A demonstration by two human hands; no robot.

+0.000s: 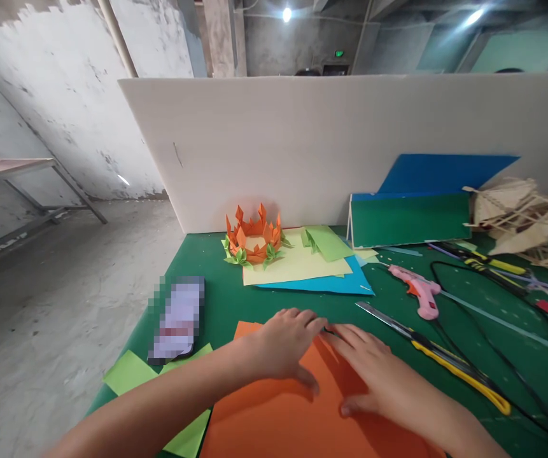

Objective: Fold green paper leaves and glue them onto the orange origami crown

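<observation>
A large sheet of orange paper point(274, 420) lies on the green tabletop in front of me. My left hand point(286, 343) rests over its far part, palm down, with fingers stretched out and thumb apart. Beside it, my right hand point(372, 366) is in a like pose, its thumb over the sheet. The fingertips of both hands nearly meet at the paper's far edge, which they partly hide. Further back stands an orange folded-paper crown point(254, 238) with green paper leaves around its base.
Green paper pieces point(185, 432) and a phone point(175, 321) lie to the left. On the right are a yellow-handled utility knife point(438, 359), a pink glue gun point(419, 292) and its cable. Yellow paper point(293, 270) lies behind. A white board point(264, 140) closes off the back.
</observation>
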